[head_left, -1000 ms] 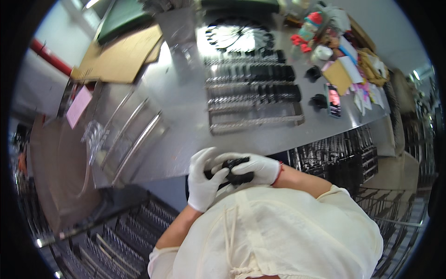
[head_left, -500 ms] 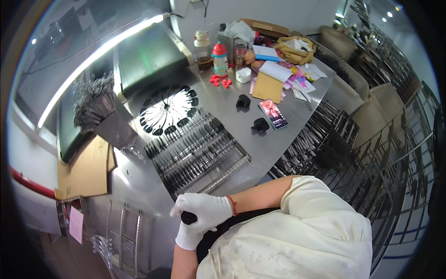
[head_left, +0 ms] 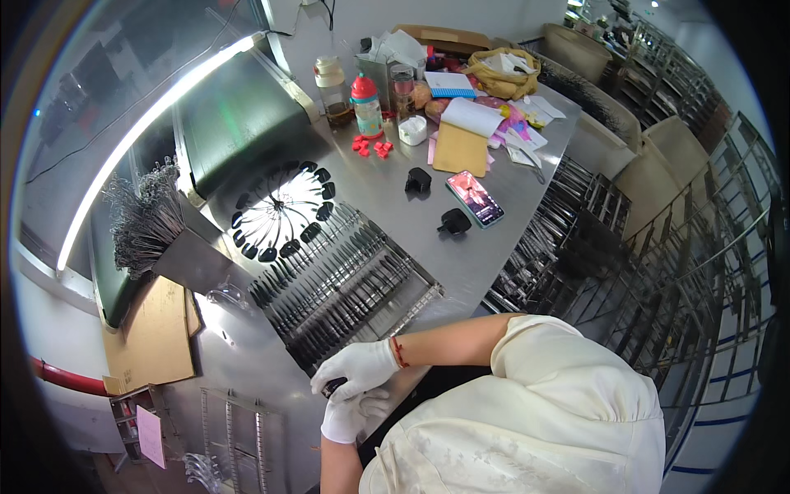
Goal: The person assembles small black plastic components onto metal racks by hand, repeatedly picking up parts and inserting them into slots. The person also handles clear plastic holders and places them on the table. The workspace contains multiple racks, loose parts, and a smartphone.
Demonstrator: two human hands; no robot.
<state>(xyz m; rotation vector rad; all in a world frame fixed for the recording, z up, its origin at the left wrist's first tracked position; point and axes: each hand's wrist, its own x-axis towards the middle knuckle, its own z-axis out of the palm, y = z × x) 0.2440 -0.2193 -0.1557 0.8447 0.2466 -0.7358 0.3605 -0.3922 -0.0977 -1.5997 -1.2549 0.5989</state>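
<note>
Both my hands wear white gloves and meet at the near edge of the metal table. My right hand (head_left: 358, 368) bends over a small black rounded piece (head_left: 333, 386), its fingers closed round it. Just below, my left hand (head_left: 350, 418) is curled against the same piece, partly hidden by the right. Beyond them lies a metal rack (head_left: 411, 306) filled with rows of slender dark pieces (head_left: 346, 276). Past the rack, black paddle-ended pieces with thin stems (head_left: 290, 249) are fanned in a ring under bright light.
A metal holder (head_left: 193, 262) of thin wire-like rods stands at left beside cardboard (head_left: 152, 329). Across the table are a phone (head_left: 475, 198), two black blocks (head_left: 418, 180), red bits (head_left: 383, 150), bottles (head_left: 366, 107), and papers (head_left: 462, 148). An empty-looking rack frame (head_left: 232, 436) sits at lower left.
The view has shifted slightly. My right hand has turned further over the black piece, so less of it shows. My left hand's curled fingers now show more below the right.
</note>
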